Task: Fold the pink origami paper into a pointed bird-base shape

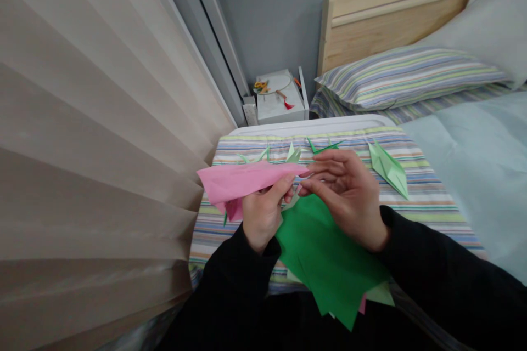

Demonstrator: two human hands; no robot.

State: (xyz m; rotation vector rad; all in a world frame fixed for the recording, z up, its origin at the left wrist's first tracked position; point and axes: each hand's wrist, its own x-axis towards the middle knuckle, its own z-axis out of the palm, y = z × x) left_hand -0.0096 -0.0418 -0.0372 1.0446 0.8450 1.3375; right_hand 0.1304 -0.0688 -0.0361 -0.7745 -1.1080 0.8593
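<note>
- Head camera, from my remote feed: a pleated beige curtain [82, 120] fills the left of my view, hanging just beside the bed.
- Beyond it, a white bedside cabinet [280, 107] stands against a grey wall [263, 11], a round fan with a red tassel [269, 85] lying on top.
- A wooden headboard [395, 30] backs a striped pillow [407, 77] and a grey pillow [486, 27]; a pale blue sheet [465, 170] covers the right of the bed.
- Folded green paper cranes [389, 169] lie on striped bedding [428, 219] beyond the hands.
- The left hand [261, 216] pinches a long pink origami paper [242, 185] between thumb and fingers, its folded length running out to the curtain side.
- The right hand [343, 197] sits close, its fingers [325, 167] narrowly curled at the pink paper's pointed tip; I cannot tell whether they grip it.
- Loose green origami sheets [325, 258] hang below both hands, matte and crisp-edged, above black sleeves [230, 290].
</note>
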